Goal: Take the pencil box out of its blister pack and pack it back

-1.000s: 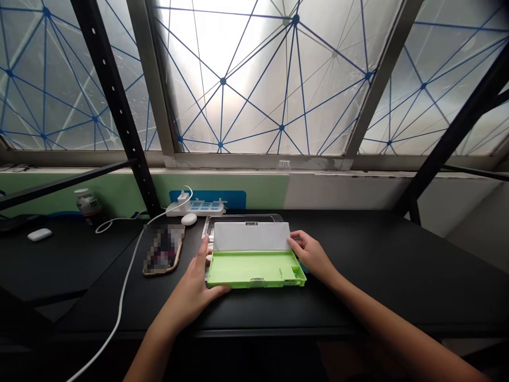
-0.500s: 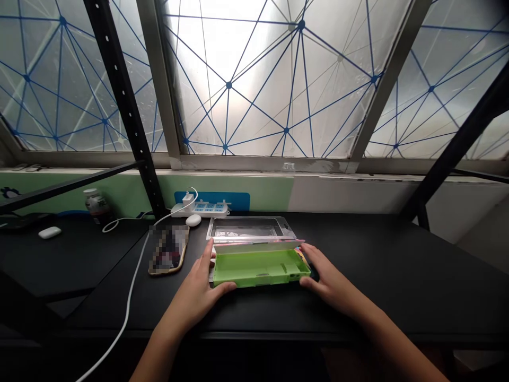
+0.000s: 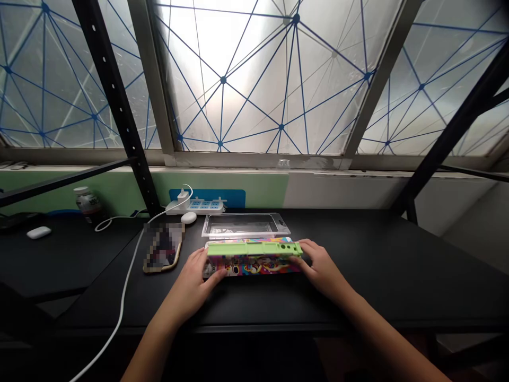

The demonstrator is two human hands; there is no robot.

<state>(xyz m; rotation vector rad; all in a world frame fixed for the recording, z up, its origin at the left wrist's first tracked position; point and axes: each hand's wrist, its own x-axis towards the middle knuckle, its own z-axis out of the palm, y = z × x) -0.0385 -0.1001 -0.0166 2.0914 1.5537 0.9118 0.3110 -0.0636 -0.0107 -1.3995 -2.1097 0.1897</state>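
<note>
Case with a green edge uppermost and a multicoloured printed face on the near side, tipped up over the black tabletop. Held at its 2 ends: left hand narrowed around the left end, thumb low on the printed face; right hand narrowed on the right end, thumb on the front, fingers around the back corner. Just behind the case, a clear plastic tray. Left of the left hand, near but not touching, a phone, its screen pixelated. Beyond the phone, a white rounded item and a power strip with 1 plug inserted, white cable trailing down past the phone. Farther left, a white-capped bottle. At the back, a window crossed by blue lines.
</note>
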